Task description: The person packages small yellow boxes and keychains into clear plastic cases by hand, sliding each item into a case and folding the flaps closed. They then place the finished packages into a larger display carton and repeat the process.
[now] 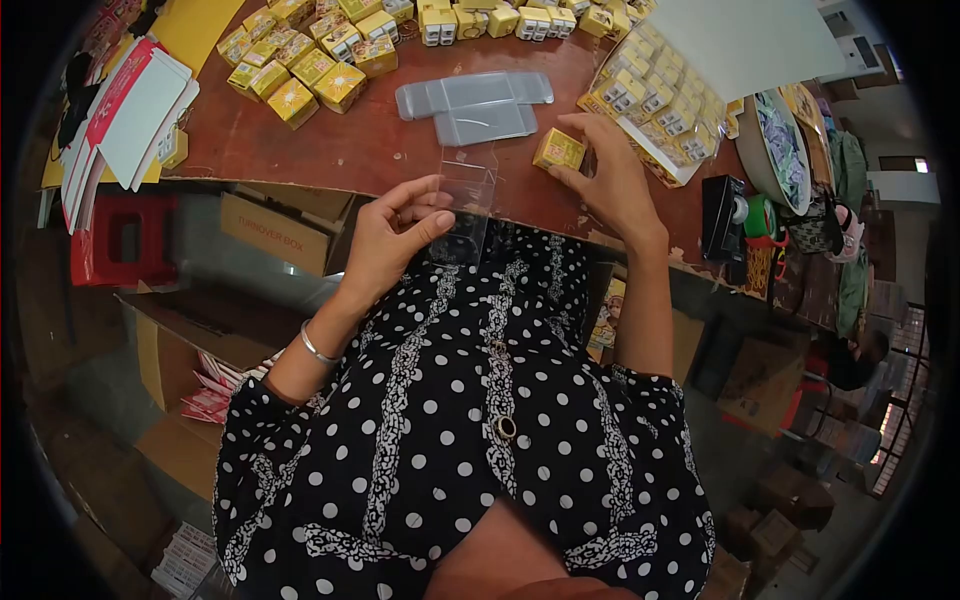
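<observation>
My left hand [402,228] grips a clear plastic box [466,205], set up into shape, at the table's front edge. Its fingers lie along the side of the box and the thumb is in front. To the right, my right hand [612,180] has its thumb and fingers around a small yellow box [559,150] on the red-brown table [330,150]. Beyond my hands lie flat, unfolded clear plastic boxes [475,105], stacked on one another.
Small yellow boxes [310,68] cover the back of the table. A tray of wrapped yellow boxes [665,95] stands at the right beside a tape dispenser [722,215] and a basin [778,150]. White and red cards [130,115] lie at the left. Below is a red stool [125,235].
</observation>
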Demonstrator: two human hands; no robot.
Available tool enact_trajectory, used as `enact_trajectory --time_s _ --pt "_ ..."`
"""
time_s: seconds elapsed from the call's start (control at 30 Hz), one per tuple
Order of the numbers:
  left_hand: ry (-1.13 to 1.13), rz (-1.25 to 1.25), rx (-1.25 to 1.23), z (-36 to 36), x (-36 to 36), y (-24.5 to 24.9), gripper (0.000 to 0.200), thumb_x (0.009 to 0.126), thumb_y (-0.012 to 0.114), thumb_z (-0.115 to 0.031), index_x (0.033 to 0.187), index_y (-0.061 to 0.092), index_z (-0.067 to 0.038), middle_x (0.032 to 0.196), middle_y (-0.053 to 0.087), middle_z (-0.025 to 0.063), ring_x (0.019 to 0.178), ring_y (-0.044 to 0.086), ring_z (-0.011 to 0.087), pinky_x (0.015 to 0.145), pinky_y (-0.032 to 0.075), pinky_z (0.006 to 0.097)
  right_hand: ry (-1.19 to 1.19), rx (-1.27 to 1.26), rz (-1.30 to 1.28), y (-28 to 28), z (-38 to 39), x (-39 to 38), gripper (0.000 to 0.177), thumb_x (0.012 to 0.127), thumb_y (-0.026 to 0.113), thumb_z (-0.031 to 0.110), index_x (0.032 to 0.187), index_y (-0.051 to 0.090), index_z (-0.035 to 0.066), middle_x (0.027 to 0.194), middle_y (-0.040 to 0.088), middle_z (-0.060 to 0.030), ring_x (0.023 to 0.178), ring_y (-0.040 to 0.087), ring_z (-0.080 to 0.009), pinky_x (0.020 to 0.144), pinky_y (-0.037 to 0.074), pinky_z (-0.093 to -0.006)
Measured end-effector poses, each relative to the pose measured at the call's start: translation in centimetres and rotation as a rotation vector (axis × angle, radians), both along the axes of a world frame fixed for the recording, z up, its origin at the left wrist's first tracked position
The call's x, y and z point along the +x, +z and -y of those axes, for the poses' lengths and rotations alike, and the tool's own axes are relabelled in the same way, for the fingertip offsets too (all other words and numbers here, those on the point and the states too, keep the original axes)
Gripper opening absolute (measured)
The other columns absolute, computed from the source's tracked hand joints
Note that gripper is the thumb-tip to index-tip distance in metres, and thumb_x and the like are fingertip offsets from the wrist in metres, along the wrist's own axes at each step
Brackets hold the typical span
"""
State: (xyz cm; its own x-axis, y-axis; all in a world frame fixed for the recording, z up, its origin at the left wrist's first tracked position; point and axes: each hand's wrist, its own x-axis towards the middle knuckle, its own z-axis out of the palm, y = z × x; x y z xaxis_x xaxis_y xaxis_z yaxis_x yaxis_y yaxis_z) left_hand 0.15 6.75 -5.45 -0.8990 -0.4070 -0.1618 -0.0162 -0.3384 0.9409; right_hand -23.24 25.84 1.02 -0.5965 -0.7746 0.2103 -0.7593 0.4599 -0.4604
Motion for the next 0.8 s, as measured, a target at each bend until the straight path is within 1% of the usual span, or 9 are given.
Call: enact_trajectory --time_s 0.07,0.17,0.23,0.27,0.37,0.4,0.47,0.57,0.8 --pt "0.004 -0.006 -0.012 -0.1 -0.3 0.1 0.056 0.091 0.079 -0.013 0.138 0.056 0.005 0.121 0.069 0.0135 0.104 0.067 0.0128 0.093 0.054 0.0277 0.106 -0.021 -0.090 -0.5 -0.2 -0.2 0.052 0.083 0.081 0.007 0.130 0.061 0.006 0.117 0.067 -0.0122 0.105 0.067 -0.0237 0.091 0.053 -0.0349" --pt "-0.003 -0.018 -0.103 -0.3 -0.6 1.2 0.056 0.090 0.080 -0.013 0.138 0.058 0.003 0.120 0.069 0.0135 0.105 0.067 0.0132 0.093 0.055 0.0280 0.041 -0.108 0.064 0.1 0.1 0.7 0.049 0.087 0.076 0.001 0.133 0.059 0.003 0.121 0.066 -0.0118 0.108 0.066 -0.0196 0.095 0.052 -0.0322" --pt "-0.010 -0.015 -0.106 -0.4 -0.7 1.6 0.055 0.090 0.080 -0.012 0.138 0.058 0.002 0.121 0.069 0.0139 0.105 0.067 0.0139 0.094 0.055 0.0282 0.106 -0.594 0.563 1.8 0.5 2.2 0.041 0.087 0.074 0.000 0.126 0.062 -0.002 0.122 0.066 -0.0112 0.106 0.066 -0.0201 0.095 0.053 -0.0313" --pt "-0.033 -0.019 -0.110 -0.6 -0.9 1.8 0.054 0.090 0.079 -0.011 0.138 0.058 0.001 0.121 0.069 0.0143 0.105 0.068 0.0147 0.094 0.055 0.0284 0.149 -0.665 0.662 3.4 0.8 3.4 0.039 0.087 0.073 -0.003 0.124 0.062 -0.004 0.124 0.065 -0.0120 0.113 0.064 -0.0187 0.098 0.052 -0.0318" --pt "-0.068 -0.073 -0.081 -1.0 -1.3 2.0 0.053 0.090 0.078 -0.008 0.138 0.057 0.001 0.122 0.068 0.0155 0.106 0.069 0.0169 0.094 0.056 0.0293 0.291 -0.637 0.393 3.4 2.0 4.0 0.037 0.085 0.075 -0.003 0.121 0.065 -0.002 0.122 0.067 -0.0120 0.112 0.065 -0.0204 0.097 0.052 -0.0327" --pt "-0.067 -0.074 -0.080 -1.1 -1.4 2.3 0.053 0.090 0.078 -0.008 0.138 0.057 0.001 0.122 0.068 0.0155 0.106 0.069 0.0169 0.094 0.056 0.0293 0.291 -0.636 0.393 3.6 2.0 4.0 0.037 0.085 0.075 -0.003 0.121 0.065 -0.002 0.122 0.067 -0.0120 0.112 0.065 -0.0204 0.097 0.052 -0.0327" --pt "-0.081 -0.093 -0.113 -1.1 -1.3 2.7 0.052 0.090 0.077 -0.006 0.137 0.057 0.002 0.123 0.068 0.0161 0.107 0.069 0.0182 0.095 0.057 0.0300 0.296 -0.433 0.188 4.0 2.2 4.2 0.038 0.086 0.073 -0.006 0.122 0.065 -0.002 0.128 0.065 -0.0149 0.121 0.061 -0.0211 0.104 0.050 -0.0341" --pt "-0.070 -0.118 -0.139 -1.2 -1.3 2.6 0.051 0.090 0.077 -0.005 0.137 0.056 0.002 0.123 0.068 0.0158 0.108 0.069 0.0182 0.095 0.057 0.0303 0.356 -0.297 0.094 4.5 2.1 4.2 0.036 0.082 0.075 -0.005 0.118 0.069 -0.001 0.125 0.068 -0.0133 0.118 0.063 -0.0237 0.101 0.049 -0.0351" --pt "-0.092 -0.149 -0.058 -1.6 -1.4 2.5 0.052 0.091 0.076 -0.003 0.138 0.054 0.002 0.122 0.068 0.0152 0.108 0.069 0.0172 0.097 0.056 0.0311 0.438 -0.162 0.195 5.0 2.7 4.7 0.032 0.083 0.075 0.005 0.115 0.070 0.001 0.118 0.071 -0.0122 0.110 0.065 -0.0274 0.096 0.049 -0.0363"
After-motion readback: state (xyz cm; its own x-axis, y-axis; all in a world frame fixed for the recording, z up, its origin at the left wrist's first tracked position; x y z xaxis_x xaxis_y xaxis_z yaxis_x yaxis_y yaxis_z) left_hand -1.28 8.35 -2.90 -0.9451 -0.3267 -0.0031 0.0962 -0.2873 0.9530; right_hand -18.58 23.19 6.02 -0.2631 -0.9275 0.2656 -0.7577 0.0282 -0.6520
